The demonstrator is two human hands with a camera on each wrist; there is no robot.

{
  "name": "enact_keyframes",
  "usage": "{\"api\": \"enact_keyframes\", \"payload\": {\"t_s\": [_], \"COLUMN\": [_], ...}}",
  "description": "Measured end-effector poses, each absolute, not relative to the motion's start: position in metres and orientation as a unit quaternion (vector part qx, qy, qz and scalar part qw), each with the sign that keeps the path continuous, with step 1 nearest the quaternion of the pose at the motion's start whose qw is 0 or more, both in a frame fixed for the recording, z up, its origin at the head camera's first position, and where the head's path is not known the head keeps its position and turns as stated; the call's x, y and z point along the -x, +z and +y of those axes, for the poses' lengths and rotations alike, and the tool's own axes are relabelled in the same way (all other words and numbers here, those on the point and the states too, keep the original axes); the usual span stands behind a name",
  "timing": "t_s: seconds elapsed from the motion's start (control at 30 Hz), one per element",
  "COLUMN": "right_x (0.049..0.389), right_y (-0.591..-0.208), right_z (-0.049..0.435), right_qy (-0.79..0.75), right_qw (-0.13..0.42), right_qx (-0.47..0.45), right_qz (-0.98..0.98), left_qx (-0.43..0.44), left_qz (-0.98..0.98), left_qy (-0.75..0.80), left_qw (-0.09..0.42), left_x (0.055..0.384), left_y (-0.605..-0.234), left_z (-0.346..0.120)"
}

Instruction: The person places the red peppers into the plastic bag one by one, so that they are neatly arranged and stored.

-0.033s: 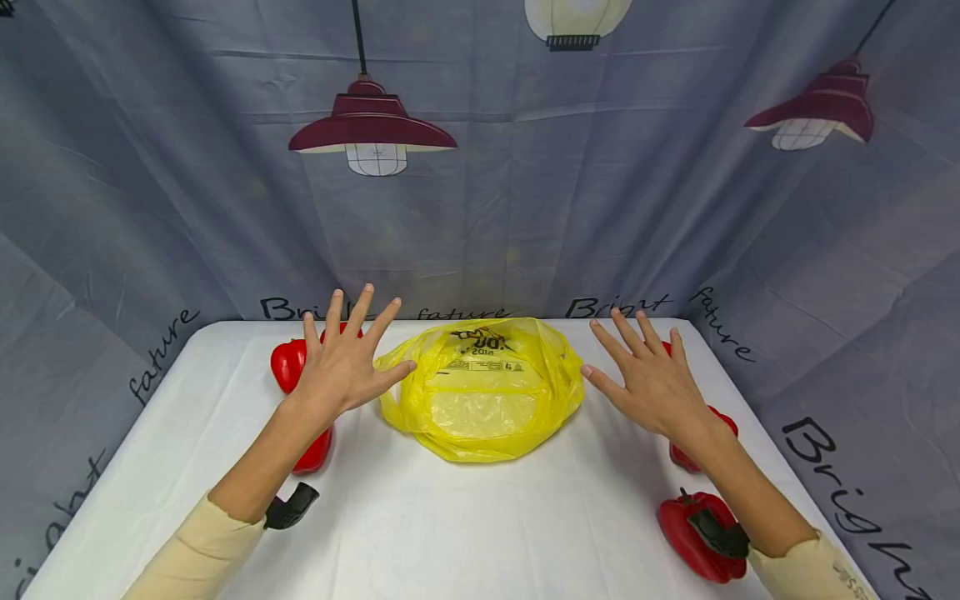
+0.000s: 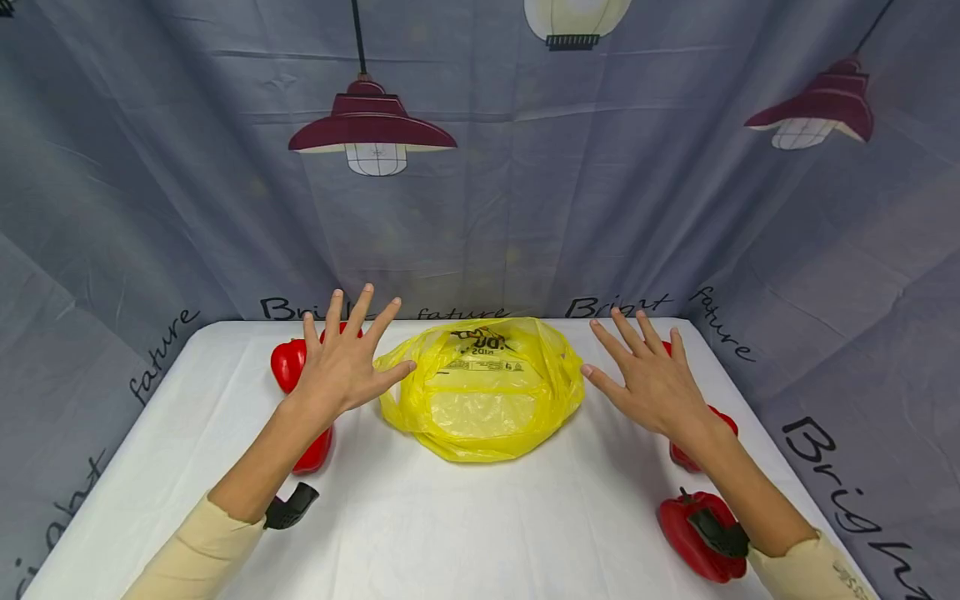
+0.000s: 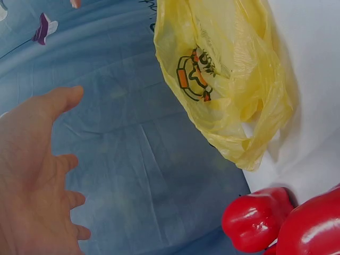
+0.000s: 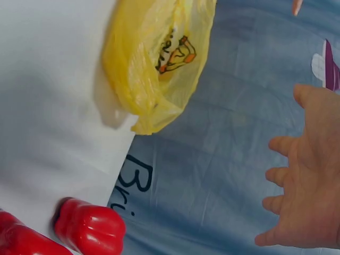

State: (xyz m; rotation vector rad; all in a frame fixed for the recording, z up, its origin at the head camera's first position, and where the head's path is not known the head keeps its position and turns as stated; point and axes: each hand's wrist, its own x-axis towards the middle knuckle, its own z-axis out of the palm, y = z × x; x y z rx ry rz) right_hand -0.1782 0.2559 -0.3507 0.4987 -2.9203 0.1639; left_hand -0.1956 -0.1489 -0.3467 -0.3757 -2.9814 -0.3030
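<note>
Red bell peppers (image 2: 288, 365) lie at ten o'clock on the desk (image 2: 480, 533), beside my left grip (image 2: 337, 362), spread wide, holding nothing. The yellow plastic bag (image 2: 480, 448) sits at twelve — thin, so I'd best pinch lightly and keep its mouth wide. My right grip (image 2: 656, 387), at two, is splayed and empty; another red bell pepper (image 2: 681, 533) lies at four.

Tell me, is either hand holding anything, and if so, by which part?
Nothing is held: the left hand and right hand are spread and empty, with the bag between them.
</note>
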Motion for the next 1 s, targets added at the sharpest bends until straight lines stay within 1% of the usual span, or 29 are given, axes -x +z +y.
{"api": "enact_keyframes", "payload": {"t_s": [0.27, 0.47, 0.57, 0.73, 1.0], "right_x": [0.175, 0.175, 0.174, 0.173, 0.175], "right_y": [-0.351, -0.353, -0.354, -0.354, -0.357], "right_z": [0.261, 0.266, 0.268, 0.270, 0.268], "right_qy": [0.080, 0.121, 0.136, 0.168, 0.244], "right_qw": [0.084, 0.109, 0.109, 0.084, 0.085], "right_qx": [-0.181, -0.188, -0.185, -0.166, -0.159], "right_qz": [-0.977, -0.969, -0.967, -0.968, -0.953], "left_qx": [0.123, 0.123, 0.120, 0.127, 0.118], "left_qz": [-0.986, -0.982, -0.979, -0.973, -0.970], "left_qy": [-0.100, -0.137, -0.158, -0.185, -0.199], "left_qw": [0.055, 0.047, 0.044, 0.061, 0.082], "left_x": [0.190, 0.183, 0.179, 0.173, 0.158], "left_y": [-0.349, -0.354, -0.357, -0.363, -0.372], "left_z": [-0.150, -0.157, -0.163, -0.176, -0.201]}}
